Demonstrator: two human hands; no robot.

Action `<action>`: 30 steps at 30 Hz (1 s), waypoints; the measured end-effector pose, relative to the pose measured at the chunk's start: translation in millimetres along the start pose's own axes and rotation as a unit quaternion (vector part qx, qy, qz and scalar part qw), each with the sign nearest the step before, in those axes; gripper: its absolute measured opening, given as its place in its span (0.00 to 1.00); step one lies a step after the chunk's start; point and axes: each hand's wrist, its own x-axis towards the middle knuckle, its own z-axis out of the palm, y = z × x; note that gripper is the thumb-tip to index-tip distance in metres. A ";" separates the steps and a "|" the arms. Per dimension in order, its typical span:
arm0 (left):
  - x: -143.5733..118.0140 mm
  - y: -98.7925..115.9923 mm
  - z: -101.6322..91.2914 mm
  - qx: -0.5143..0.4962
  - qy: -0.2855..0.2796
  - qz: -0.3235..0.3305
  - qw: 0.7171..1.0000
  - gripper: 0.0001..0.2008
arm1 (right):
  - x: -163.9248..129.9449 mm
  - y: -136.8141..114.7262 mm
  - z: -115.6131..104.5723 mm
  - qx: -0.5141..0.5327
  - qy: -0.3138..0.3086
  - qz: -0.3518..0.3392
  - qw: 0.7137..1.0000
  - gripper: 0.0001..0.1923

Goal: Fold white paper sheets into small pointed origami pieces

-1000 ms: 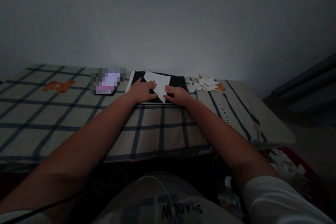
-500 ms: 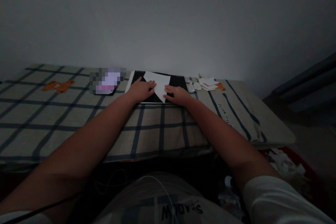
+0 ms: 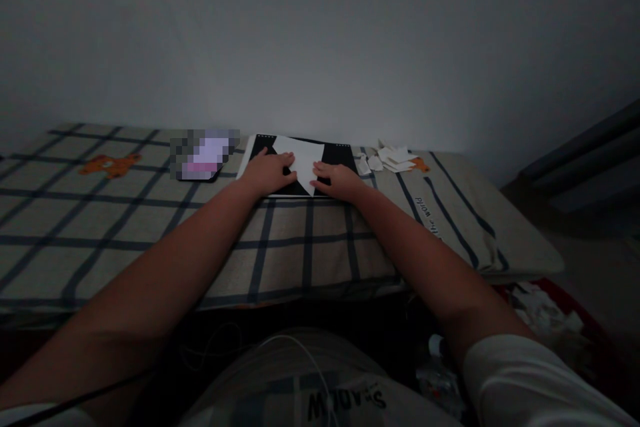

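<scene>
paper: white folded triangular paper sheet (image 3: 303, 161), light, creases easily; grip at edges
hands: left hand (image 3: 269, 173) & right hand (image 3: 339, 180) flat, pressing it, no grip
under: black spiral notebook (image 3: 336, 157)

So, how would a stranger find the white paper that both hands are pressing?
On the checked blanket near the wall lies a black spiral-bound pad. The white triangular folded paper rests on it, between the left hand and right hand. Unlike the loose scraps to the right, it is large and pointed.
</scene>
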 end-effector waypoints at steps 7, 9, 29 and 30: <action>1.4 -7.8 2.0 -0.012 -0.005 -0.045 0.999 0.35 | 0.4 -1.6 -1.6 0.012 -0.002 0.009 1.000 0.23; 2.4 -9.4 0.9 -0.008 -0.007 -0.048 0.999 0.34 | 0.1 -2.5 -2.5 0.012 -0.004 0.008 1.000 0.23; 10.5 -19.7 -1.5 -0.022 0.016 -0.075 0.997 0.25 | 0.6 -2.6 -2.7 -0.002 -0.008 0.007 1.000 0.25; 11.1 -20.5 -0.9 -0.023 0.018 -0.080 0.996 0.25 | 0.6 -2.9 -2.7 -0.001 -0.008 0.007 1.000 0.25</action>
